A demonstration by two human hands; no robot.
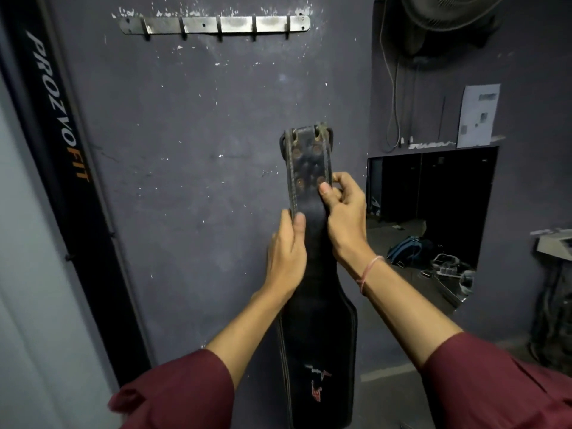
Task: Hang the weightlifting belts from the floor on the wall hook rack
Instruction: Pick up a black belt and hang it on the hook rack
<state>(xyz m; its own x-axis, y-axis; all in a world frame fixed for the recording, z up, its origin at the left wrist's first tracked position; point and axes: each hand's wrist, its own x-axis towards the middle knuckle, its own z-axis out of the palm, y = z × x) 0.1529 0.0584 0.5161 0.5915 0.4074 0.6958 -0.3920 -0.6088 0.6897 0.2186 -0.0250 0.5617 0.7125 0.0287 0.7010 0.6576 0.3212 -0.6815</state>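
A black leather weightlifting belt point(311, 168) stands upright in front of me, its buckle end at the top and its wide part hanging down between my forearms. My left hand point(286, 252) grips the belt's left edge, thumb on its face. My right hand point(343, 212) pinches the right edge a little higher, near the rivets. The metal wall hook rack point(213, 24) with several bare hooks is fixed high on the dark wall, well above and left of the belt's top.
A black machine frame lettered PROZVOFIT point(58, 106) leans along the left. A mirror point(433, 218) at the right reflects bags and shoes on a floor. A wall fan point(445, 13) and its cable hang at the top right, a paper sheet point(478, 114) below.
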